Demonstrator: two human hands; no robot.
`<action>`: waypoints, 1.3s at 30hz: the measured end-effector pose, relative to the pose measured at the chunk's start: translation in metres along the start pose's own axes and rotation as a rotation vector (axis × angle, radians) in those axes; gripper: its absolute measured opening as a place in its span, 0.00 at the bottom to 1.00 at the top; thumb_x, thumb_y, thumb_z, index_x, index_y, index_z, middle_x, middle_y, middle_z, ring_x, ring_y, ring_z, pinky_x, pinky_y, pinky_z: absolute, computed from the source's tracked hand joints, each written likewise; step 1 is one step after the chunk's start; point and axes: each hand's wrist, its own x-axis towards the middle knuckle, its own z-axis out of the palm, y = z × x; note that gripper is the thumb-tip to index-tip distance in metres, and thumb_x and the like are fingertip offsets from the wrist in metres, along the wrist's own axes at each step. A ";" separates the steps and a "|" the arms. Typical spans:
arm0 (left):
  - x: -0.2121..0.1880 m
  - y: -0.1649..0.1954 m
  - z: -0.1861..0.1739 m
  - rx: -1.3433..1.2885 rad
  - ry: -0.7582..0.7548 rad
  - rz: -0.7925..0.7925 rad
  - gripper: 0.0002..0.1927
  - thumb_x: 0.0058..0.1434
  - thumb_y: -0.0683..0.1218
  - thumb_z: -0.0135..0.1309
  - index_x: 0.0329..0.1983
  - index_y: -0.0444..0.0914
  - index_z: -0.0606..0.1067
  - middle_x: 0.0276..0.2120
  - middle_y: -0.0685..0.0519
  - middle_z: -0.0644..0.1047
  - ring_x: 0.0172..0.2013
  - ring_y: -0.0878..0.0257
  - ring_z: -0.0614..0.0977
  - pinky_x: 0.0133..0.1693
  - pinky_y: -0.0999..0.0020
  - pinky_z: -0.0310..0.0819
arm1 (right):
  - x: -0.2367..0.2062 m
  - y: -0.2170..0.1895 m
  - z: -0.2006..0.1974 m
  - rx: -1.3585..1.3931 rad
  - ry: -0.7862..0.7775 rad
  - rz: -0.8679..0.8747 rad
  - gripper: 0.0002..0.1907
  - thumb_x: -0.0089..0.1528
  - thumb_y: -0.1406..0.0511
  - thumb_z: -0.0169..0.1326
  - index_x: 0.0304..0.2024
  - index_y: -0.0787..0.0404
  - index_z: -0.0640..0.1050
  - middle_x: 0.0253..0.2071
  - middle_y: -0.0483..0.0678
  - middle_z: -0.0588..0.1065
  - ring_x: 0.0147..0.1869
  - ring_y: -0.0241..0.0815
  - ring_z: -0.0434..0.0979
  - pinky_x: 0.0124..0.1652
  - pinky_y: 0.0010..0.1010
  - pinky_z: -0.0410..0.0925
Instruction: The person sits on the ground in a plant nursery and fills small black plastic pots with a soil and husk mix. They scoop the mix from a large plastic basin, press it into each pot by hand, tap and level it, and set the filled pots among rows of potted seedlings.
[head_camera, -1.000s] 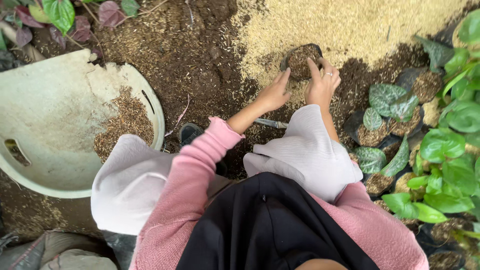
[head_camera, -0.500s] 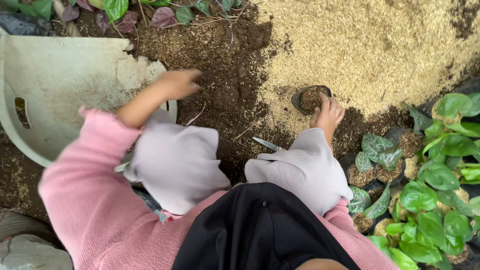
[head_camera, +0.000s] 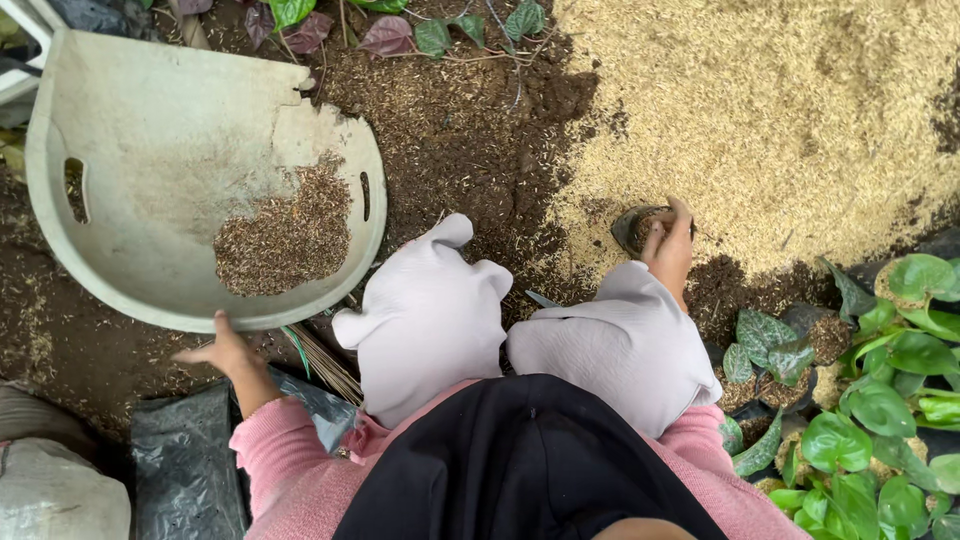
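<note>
Soil ground (head_camera: 460, 150) under husk heap (head_camera: 780, 110)

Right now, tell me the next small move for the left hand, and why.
Probably tip the basin toward the pot. The left hand touches its near rim, a heap of mix lies inside, and the right hand steadies the small pot by the husk pile.
</note>
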 end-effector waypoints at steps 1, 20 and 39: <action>0.003 -0.002 0.007 0.013 -0.034 -0.161 0.44 0.59 0.51 0.60 0.73 0.44 0.50 0.67 0.43 0.65 0.61 0.45 0.74 0.52 0.45 0.79 | 0.000 -0.005 0.000 -0.018 -0.029 -0.053 0.22 0.71 0.73 0.45 0.69 0.64 0.65 0.46 0.53 0.75 0.45 0.46 0.75 0.44 0.35 0.69; -0.054 -0.088 -0.007 -0.883 -0.274 -0.449 0.20 0.55 0.38 0.49 0.52 0.30 0.72 0.53 0.42 0.78 0.55 0.45 0.81 0.59 0.45 0.77 | 0.011 -0.026 0.021 -0.045 -0.165 -0.198 0.13 0.70 0.75 0.46 0.57 0.64 0.75 0.43 0.55 0.78 0.47 0.50 0.80 0.49 0.39 0.72; 0.001 -0.048 -0.035 -1.158 0.027 -0.319 0.13 0.62 0.42 0.46 0.42 0.26 0.70 0.44 0.35 0.79 0.48 0.40 0.85 0.53 0.52 0.81 | 0.002 -0.029 0.023 0.000 -0.232 -0.087 0.09 0.73 0.76 0.46 0.52 0.66 0.75 0.41 0.55 0.75 0.46 0.49 0.75 0.49 0.36 0.69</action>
